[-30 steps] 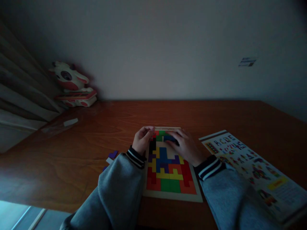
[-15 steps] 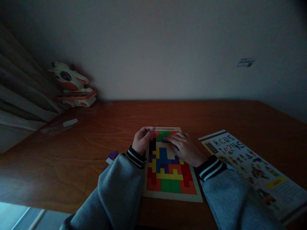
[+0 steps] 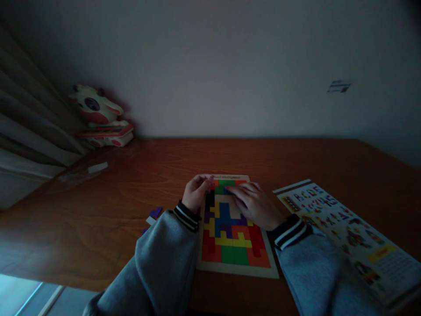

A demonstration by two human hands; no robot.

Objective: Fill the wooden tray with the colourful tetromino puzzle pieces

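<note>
A wooden block-puzzle board (image 3: pixel 238 271) lies on the table, filled with coloured pieces in green, yellow, red, orange, blue and purple. A bare patch shows in its upper middle. At the board's upper left edge, my left hand (image 3: pixel 194 193) is closed in a pinch; what it holds, if anything, is hidden. My right hand (image 3: pixel 255 204) reaches over the board's upper right, fingertips on a small blue puzzle piece (image 3: pixel 226 191) beside a green one (image 3: pixel 219 190). The fingers cover part of that blue piece. Below it, a larger blue piece (image 3: pixel 224 213) sits in the board.
Loose purple pieces (image 3: pixel 155 212) and a pale one (image 3: pixel 150 220) lie left of my left sleeve. A printed pattern sheet (image 3: pixel 348 232) is to the right. At the back left stand a cow-shaped toy (image 3: pixel 98 112) and a curtain (image 3: pixel 29 118). A wall (image 3: pixel 223 70) rises behind.
The whole view has shifted very slightly. Both hands keep almost the same place on the board, with the right fingertips still on the blue piece.
</note>
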